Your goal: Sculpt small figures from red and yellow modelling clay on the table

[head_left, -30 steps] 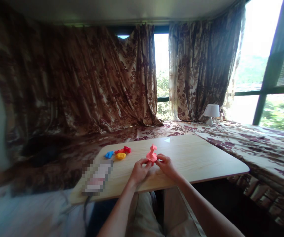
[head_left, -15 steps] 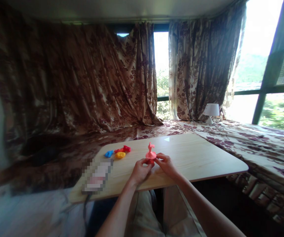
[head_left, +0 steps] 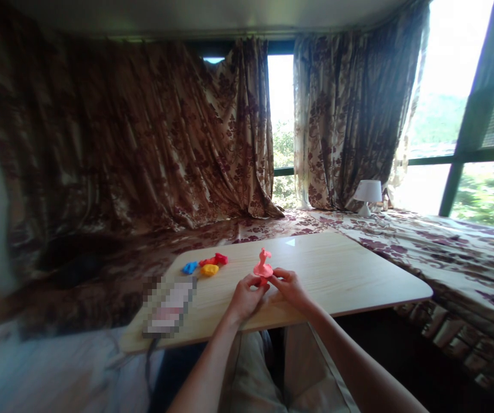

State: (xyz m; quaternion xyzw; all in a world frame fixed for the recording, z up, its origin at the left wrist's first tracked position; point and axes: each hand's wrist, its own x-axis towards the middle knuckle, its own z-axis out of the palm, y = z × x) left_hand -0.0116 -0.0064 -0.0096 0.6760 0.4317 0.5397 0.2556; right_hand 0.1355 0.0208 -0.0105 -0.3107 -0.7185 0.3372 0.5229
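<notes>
A pink modelling-clay figure (head_left: 263, 265) stands upright between my hands, with a broad, skirt-like lower part and a thin neck that bends at the top. My left hand (head_left: 247, 295) pinches its base from the left, thumb and fingers pressed in. From the right, my right hand (head_left: 289, 287) grips the lower edge between thumb and fingers. The fingertips partly hide the underside. Further off to the left lie lumps of clay: a blue one (head_left: 189, 268), a yellow one (head_left: 209, 270) and a red one (head_left: 219, 259).
The pale wooden table (head_left: 337, 275) has rounded corners. A blurred-out flat device (head_left: 170, 307) with a cable lies at its left edge. Beyond are a patterned bedspread, a white lamp (head_left: 368, 192) and floral curtains (head_left: 230, 137). My legs are under the table.
The clay figure has turned or tilted slightly, its top now a little further right. Both hands keep nearly the same place and grip.
</notes>
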